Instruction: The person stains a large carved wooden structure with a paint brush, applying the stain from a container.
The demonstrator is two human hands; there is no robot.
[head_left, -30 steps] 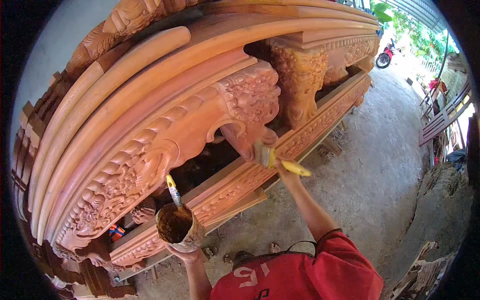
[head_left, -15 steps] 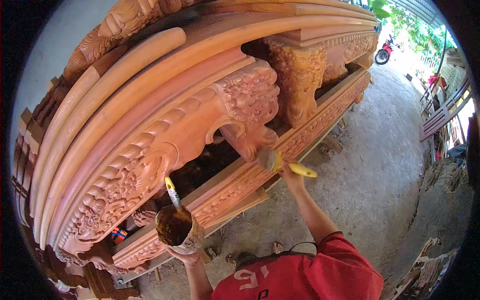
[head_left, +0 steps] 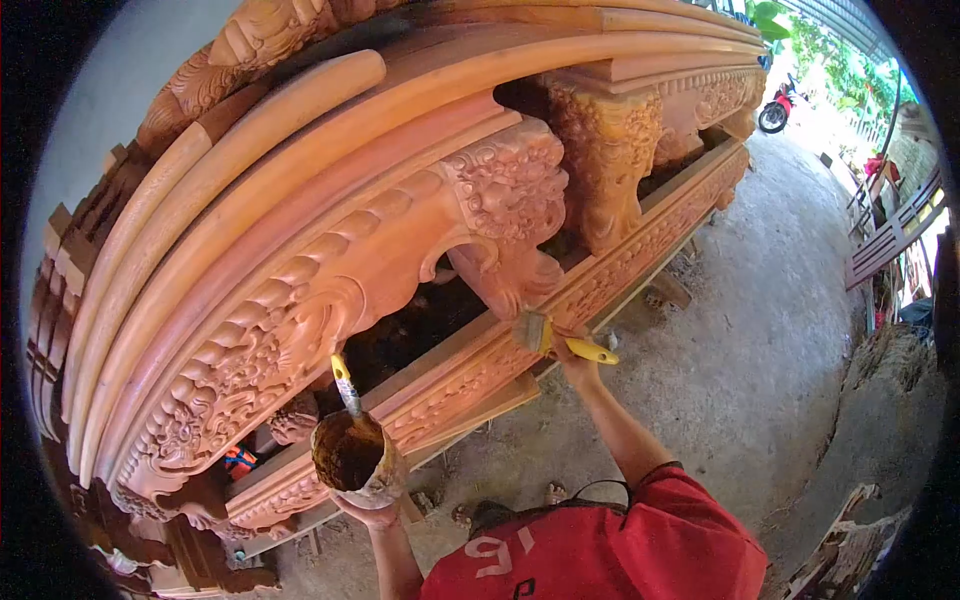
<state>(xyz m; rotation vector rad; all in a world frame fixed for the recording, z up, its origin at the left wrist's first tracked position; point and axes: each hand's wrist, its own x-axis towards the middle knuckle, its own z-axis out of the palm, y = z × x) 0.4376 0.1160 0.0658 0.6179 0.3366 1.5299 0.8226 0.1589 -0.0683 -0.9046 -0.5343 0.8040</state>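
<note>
In my right hand (head_left: 573, 352) is a wide paintbrush (head_left: 600, 352) with a yellow handle, my fingers closed round it. Its bristles meet the lower carved rail of a large reddish-brown wooden furniture piece (head_left: 400, 230), just below a carved clawed foot (head_left: 525, 285). My left hand (head_left: 372, 512) holds up a stained pot (head_left: 385, 485) from below, brown inside. A second brush (head_left: 345, 380) with a yellow and white handle stands in that pot, leaning against its far rim. What the pot holds at the bottom is too dark to make out.
Concrete floor (head_left: 740, 330) runs along the right of the furniture. Slatted wooden parts (head_left: 895, 235) lean at the far right, near a rough pile (head_left: 870, 385). A red motorbike (head_left: 777, 108) stands at the back. Blocks (head_left: 668, 290) lie under the rail.
My right hand and the brush have shifted slightly left and down, from the clawed foot onto the rail below. My left hand keeps the pot in nearly the same place.
</note>
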